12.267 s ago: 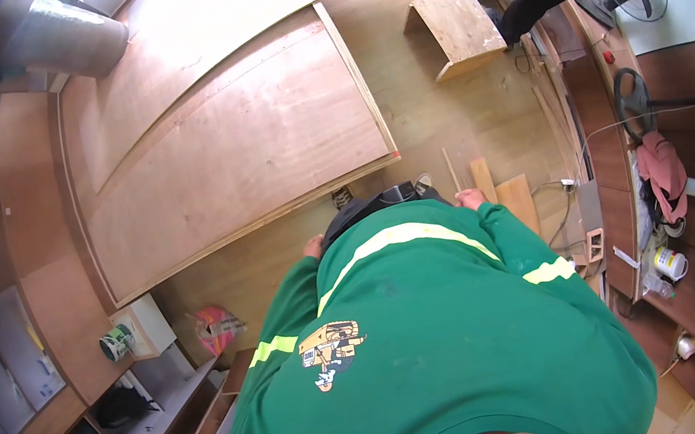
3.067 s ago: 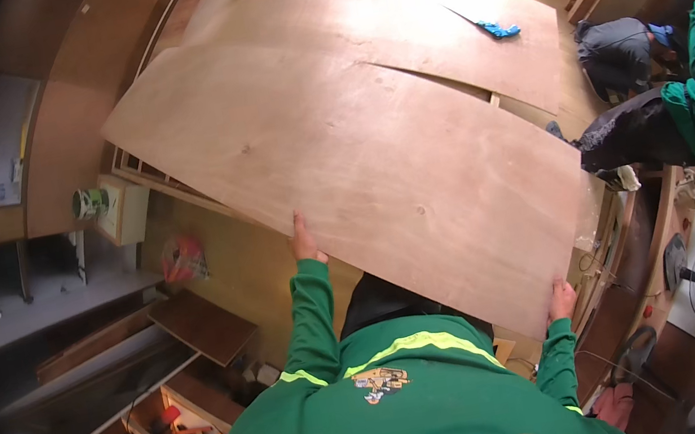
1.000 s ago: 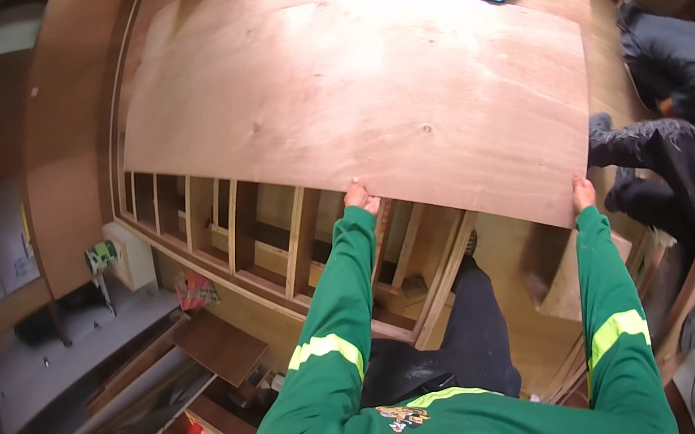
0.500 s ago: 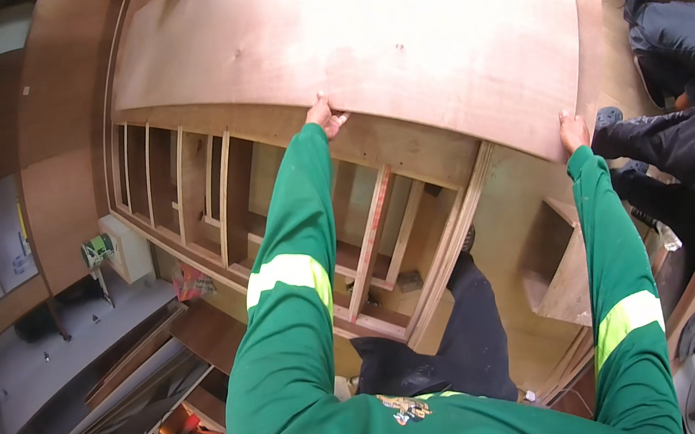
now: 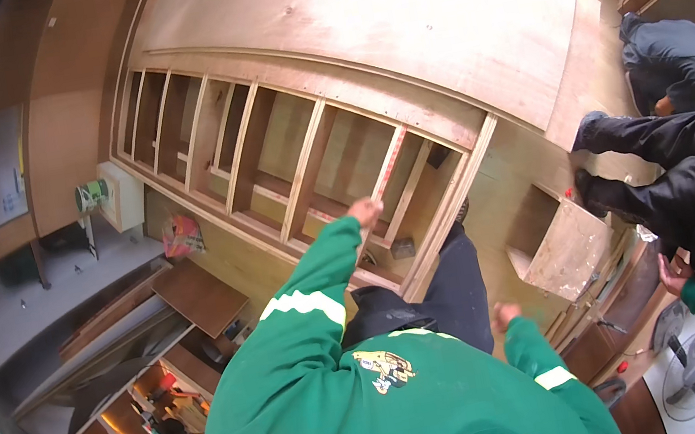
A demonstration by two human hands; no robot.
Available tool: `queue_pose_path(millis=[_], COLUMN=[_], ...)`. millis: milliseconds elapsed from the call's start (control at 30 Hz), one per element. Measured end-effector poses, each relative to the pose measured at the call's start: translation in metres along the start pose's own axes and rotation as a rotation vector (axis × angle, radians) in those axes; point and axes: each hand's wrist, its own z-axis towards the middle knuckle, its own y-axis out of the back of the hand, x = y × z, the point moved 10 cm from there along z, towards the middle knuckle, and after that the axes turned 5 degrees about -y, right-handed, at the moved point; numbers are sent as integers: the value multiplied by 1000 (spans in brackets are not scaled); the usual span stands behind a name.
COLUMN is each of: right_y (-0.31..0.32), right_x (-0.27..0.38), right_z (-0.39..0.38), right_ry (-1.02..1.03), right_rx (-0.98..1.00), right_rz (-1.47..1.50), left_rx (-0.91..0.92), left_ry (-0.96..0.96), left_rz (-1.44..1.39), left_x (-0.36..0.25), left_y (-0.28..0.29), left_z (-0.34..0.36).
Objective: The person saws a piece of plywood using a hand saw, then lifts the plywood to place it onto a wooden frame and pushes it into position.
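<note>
A large pale plywood sheet (image 5: 427,27) lies over the far part of a wooden frame (image 5: 304,169) with several crosspieces. My left hand (image 5: 368,212) is curled over the near part of the frame, in front of a slat with red markings (image 5: 390,160); nothing shows in its fingers, and I cannot tell whether it touches the slat. Drawn back low beside my body is my right hand (image 5: 504,314), smeared and partly cut off from view by its angle. Both hands are apart from the sheet.
A box-like wooden piece (image 5: 564,251) stands right of my leg. Far right, one person (image 5: 673,61) crouches; nearer, another's hand (image 5: 674,272) reaches in above a fan (image 5: 693,376). Left are a reel on a white box (image 5: 92,195) and brown boards (image 5: 199,297).
Both hands have let go of the plywood sheet's near edge and come back toward my body. More of the frame now shows. The nearer person's hand at right has moved up.
</note>
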Motion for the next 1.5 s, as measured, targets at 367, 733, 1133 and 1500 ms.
queue_pose_path(millis=[367,733,1133,1500], right_y=[-119,-15,28,-16], right_x=[27,99,103,151], right_z=[-78,-83,-113,-86], right_ry=[-193,-176,-205,-486], right_rx=[-378,-310,-259,155], right_rz=[920,990,1024,623], left_rx=[-180,-760,-416,-709], left_ry=[169,304,-385,-212], left_rz=[-593,-1108,-56,23], left_x=[224,376,303,98], left_y=[43,81,-102,83], left_z=[-236,-401,-383,-224])
